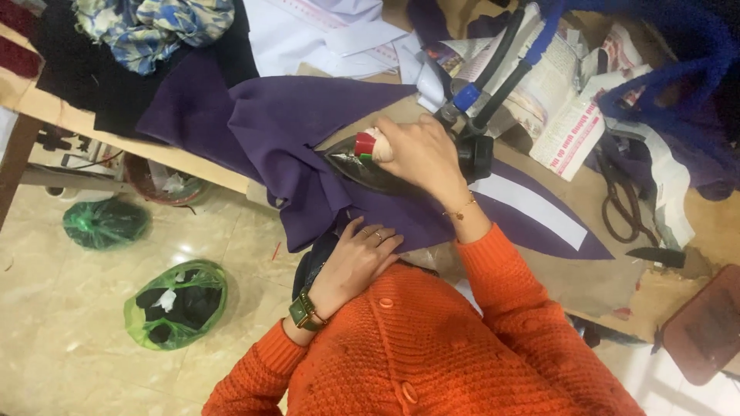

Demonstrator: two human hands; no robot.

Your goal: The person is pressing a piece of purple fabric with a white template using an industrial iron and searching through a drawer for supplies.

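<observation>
On the worktable [593, 285], right hand [420, 154] clamped around the handle of a dark steam iron [370, 166]; sole sits flat on purple fabric [308, 131], nose pointing toward the table's floor-side edge. Red-and-white knob on the iron pokes out just past the knuckles. Thin bracelet on that wrist. Left hand [358, 258] not gripping anything: palm down, fingers spread on the fabric's near edge just beside the iron, pinning it. Rings on two fingers, green-strapped watch [306, 312] on the wrist. Both sleeves orange knit. Fabric drapes off the table edge toward the floor. White strip [532, 208] lies on the purple piece to the right of the iron, apart from it. Black and blue hoses [493, 69] run up from the iron's rear. Large scissors [624, 204] further right, well apart from both hands, next to newspapers [555, 100]. Blue-patterned cloth [154, 27] bunched at the far corner. Two green plastic bags [177, 304] on the tiled floor below.
</observation>
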